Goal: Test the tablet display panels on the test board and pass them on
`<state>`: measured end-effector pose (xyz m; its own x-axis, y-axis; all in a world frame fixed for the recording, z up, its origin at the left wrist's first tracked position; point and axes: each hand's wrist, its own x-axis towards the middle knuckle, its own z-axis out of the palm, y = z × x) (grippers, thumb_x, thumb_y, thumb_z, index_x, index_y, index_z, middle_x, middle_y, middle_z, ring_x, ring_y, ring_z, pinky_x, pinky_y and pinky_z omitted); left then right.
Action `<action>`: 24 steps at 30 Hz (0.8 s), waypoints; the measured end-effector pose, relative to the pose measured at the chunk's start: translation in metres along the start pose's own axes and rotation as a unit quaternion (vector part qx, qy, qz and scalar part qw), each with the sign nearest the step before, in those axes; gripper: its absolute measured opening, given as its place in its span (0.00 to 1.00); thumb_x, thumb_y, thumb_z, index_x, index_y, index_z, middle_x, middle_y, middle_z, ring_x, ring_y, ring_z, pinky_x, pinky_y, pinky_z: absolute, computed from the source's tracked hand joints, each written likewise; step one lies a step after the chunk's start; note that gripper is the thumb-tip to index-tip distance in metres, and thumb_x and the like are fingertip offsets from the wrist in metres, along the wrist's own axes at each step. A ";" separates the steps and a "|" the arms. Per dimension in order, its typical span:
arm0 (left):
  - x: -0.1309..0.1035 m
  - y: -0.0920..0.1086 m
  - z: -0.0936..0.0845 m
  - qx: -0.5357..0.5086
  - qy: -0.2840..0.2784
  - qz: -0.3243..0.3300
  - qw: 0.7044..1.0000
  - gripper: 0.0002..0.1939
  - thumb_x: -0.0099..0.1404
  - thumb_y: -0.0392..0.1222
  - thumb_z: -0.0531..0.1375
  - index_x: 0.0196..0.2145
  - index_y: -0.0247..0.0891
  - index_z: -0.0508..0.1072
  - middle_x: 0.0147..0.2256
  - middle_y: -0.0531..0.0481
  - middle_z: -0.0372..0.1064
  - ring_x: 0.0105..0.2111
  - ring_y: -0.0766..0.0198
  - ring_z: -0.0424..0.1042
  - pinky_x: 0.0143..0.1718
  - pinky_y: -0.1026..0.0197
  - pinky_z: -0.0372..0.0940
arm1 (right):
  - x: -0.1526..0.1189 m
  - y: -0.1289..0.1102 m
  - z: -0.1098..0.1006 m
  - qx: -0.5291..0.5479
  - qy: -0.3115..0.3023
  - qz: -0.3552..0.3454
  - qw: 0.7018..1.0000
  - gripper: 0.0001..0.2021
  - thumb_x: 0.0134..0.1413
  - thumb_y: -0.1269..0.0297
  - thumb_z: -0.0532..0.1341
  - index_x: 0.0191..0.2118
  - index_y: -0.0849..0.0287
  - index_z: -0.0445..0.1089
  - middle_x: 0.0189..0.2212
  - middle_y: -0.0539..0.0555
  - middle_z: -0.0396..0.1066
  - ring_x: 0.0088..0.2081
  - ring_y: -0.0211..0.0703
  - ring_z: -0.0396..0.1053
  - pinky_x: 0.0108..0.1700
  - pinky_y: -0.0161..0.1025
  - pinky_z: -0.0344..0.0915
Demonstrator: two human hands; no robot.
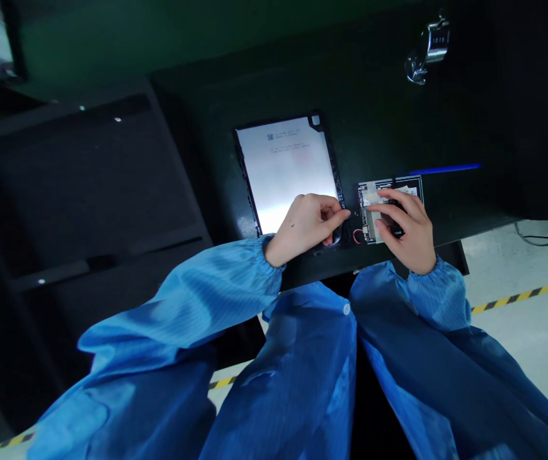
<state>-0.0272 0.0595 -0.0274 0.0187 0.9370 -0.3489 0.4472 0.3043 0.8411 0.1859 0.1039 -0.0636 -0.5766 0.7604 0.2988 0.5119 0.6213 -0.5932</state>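
Rectangular circuit board with pale patches lies on the dark bench, right of the silver, black-edged panel; the right hand is open, fingertips on the board, and uneven pressure could shift it or stress small parts; the left hand is closed in a pinch, contents unclear; a sideways pull could snag the thin red wire.

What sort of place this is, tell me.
Likely an electronics assembly or repair workshop, going by the exposed circuit board, the flat silver panel in its black frame and the black-and-yellow floor tape.
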 end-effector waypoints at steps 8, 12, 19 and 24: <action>0.000 -0.001 0.000 0.001 0.001 0.009 1.000 0.16 0.67 0.43 0.60 0.21 0.39 0.70 0.12 0.56 0.66 0.14 0.68 0.66 0.22 0.64 0.60 | 0.000 0.001 0.000 -0.001 0.009 -0.017 1.000 0.11 0.62 0.70 0.59 0.47 0.50 0.74 0.53 0.53 0.73 0.53 0.50 0.70 0.57 0.52 0.69; 0.000 0.000 0.000 -0.005 0.000 0.001 1.000 0.15 0.67 0.42 0.60 0.22 0.38 0.70 0.12 0.56 0.66 0.14 0.68 0.66 0.22 0.65 0.60 | 0.000 0.001 0.000 -0.007 0.005 -0.012 1.000 0.11 0.62 0.69 0.58 0.47 0.49 0.74 0.53 0.52 0.73 0.54 0.50 0.70 0.57 0.53 0.68; 0.001 0.000 -0.001 -0.041 -0.016 -0.010 0.999 0.16 0.67 0.43 0.59 0.22 0.38 0.70 0.12 0.56 0.65 0.13 0.69 0.64 0.19 0.65 0.57 | 0.000 0.000 0.001 0.002 0.007 -0.009 1.000 0.12 0.62 0.69 0.58 0.47 0.49 0.74 0.53 0.53 0.73 0.54 0.51 0.71 0.57 0.54 0.69; 0.002 -0.001 0.001 -0.026 -0.006 0.003 1.000 0.17 0.67 0.43 0.59 0.21 0.39 0.69 0.12 0.55 0.65 0.13 0.69 0.64 0.19 0.65 0.58 | 0.000 0.000 0.000 0.003 0.007 -0.008 1.000 0.13 0.62 0.70 0.58 0.47 0.48 0.75 0.53 0.52 0.73 0.54 0.51 0.70 0.57 0.53 0.69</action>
<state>-0.0271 0.0609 -0.0295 0.0324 0.9369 -0.3482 0.3997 0.3071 0.8637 0.1855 0.1038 -0.0637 -0.5765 0.7526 0.3183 0.4986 0.6326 -0.5927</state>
